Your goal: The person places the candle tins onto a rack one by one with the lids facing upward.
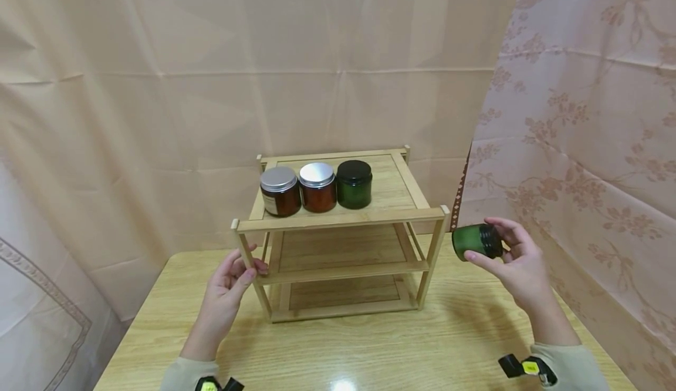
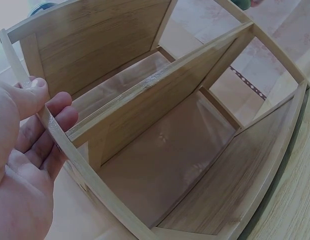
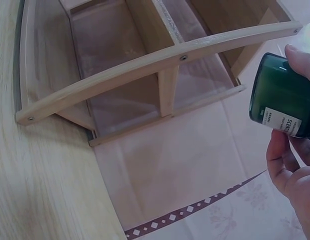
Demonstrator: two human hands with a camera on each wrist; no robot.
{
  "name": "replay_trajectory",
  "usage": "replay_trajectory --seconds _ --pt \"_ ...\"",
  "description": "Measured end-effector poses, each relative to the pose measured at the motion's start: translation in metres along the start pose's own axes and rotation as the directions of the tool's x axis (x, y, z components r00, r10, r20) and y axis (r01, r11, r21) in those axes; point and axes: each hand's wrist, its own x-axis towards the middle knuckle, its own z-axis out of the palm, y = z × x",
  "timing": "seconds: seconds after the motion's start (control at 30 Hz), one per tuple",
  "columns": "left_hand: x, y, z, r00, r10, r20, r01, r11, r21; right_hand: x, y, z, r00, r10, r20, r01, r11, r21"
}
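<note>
A three-tier wooden shelf rack (image 1: pixel 338 223) stands on the table. My left hand (image 1: pixel 228 282) pinches its front left post, thumb on one side and fingers curled round the other, as the left wrist view shows. To the right of the rack, my right hand (image 1: pixel 514 265) holds a green glass jar (image 1: pixel 467 241) in the air. This jar lies tipped sideways, black lid toward the palm, and bears a white label (image 3: pixel 281 121). On the top tier, two amber jars (image 1: pixel 319 197) with silver lids and another green jar (image 1: pixel 354 192) with a black lid stand upright in a row.
The wood-grain table (image 1: pixel 369 353) carries the rack near its back edge. The middle shelf (image 1: pixel 343 250) and bottom shelf (image 1: pixel 343 294) lie under the top tier. A beige curtain (image 1: pixel 317 56) hangs behind, and a pink floral cloth (image 1: pixel 591 144) hangs at the right.
</note>
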Motion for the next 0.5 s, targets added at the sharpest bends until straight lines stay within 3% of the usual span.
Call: replay_trajectory --seconds 0.23,0.5 --pt "-0.0008 0.0005 0.0012 1.000 -0.015 -0.023 0.015 1.000 0.003 0.0025 -0.0034 0.0002 1.000 0.004 0.003 -0.004 0.998 0.064" --pt "-0.0002 -0.0013 0.0003 1.000 -0.004 -0.018 0.003 1.000 -0.005 0.0057 -0.0068 0.0012 1.000 -0.027 -0.002 0.027 0.997 -0.067"
